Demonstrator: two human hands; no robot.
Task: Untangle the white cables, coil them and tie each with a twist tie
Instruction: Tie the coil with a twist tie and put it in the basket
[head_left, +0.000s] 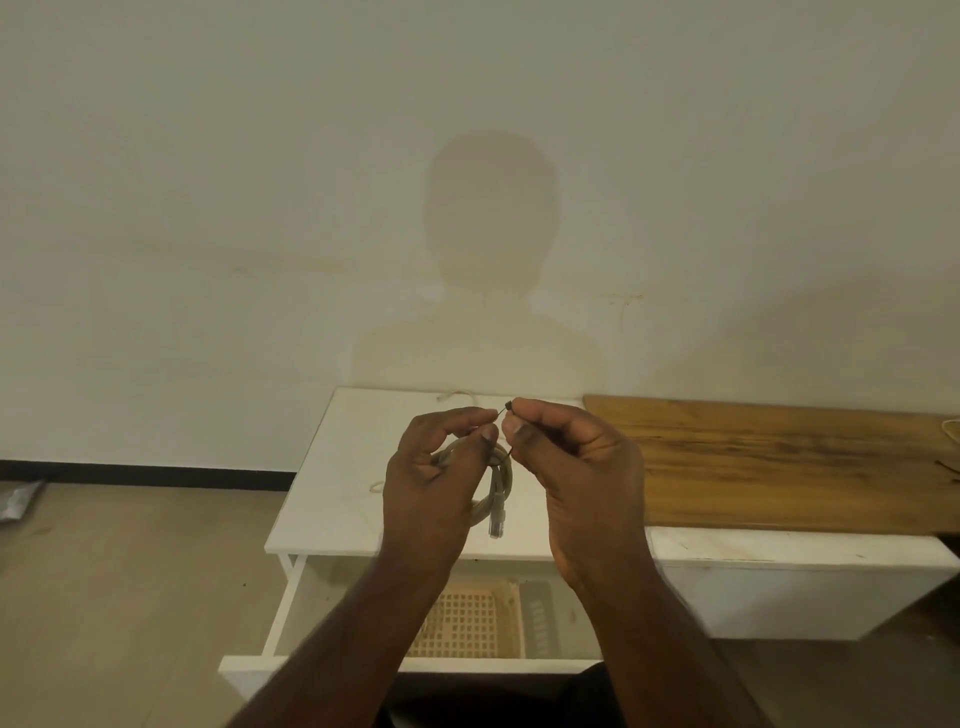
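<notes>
White cable coil (497, 483) held in left hand (434, 486)

The coiled cable (500, 480) in my left hand (434, 480) has a smooth, matt off-white plastic jacket and ends in a clear, glossy plastic plug (496, 521); the twist tie (506, 415) pinched by my right hand (569, 467) is a thin, dark, matt strand. The cabinet top (343, 467) is smooth, white and faintly scuffed, and the board (779, 462) beside it is brown wood with visible grain and a dull finish. In the open drawer (291, 613), the basket (467, 623) is beige perforated plastic.
</notes>
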